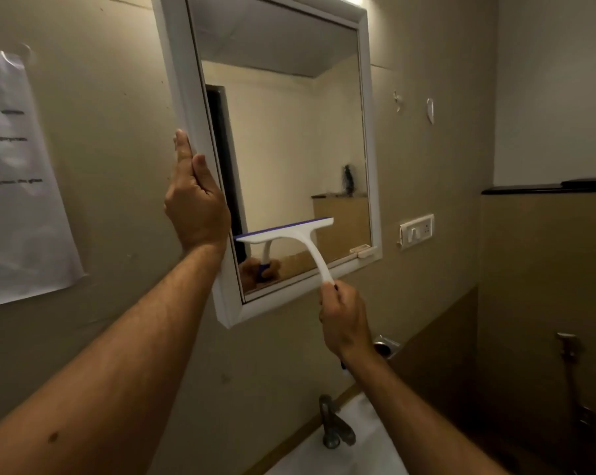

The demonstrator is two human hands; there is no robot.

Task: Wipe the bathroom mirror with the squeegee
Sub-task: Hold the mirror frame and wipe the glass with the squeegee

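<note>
A white-framed mirror [368, 97] hangs on the beige wall. My left hand [195, 197] grips its left frame edge, fingers along the side and thumb on the front. My right hand [344, 320] is closed around the handle of a white squeegee [289, 234] just below the mirror's bottom right. The squeegee's blue-edged blade lies across the lower part of the glass, tilted up to the right. Its handle end is hidden in my fist. The glass reflects the squeegee and my fingers.
A paper notice [19, 186] is taped to the wall at left. A switch plate [416, 231] sits right of the mirror. Below are a metal tap [331, 423] and a white basin [368, 450]. A dark ledge [546, 189] and a hose fitting [569, 351] are at right.
</note>
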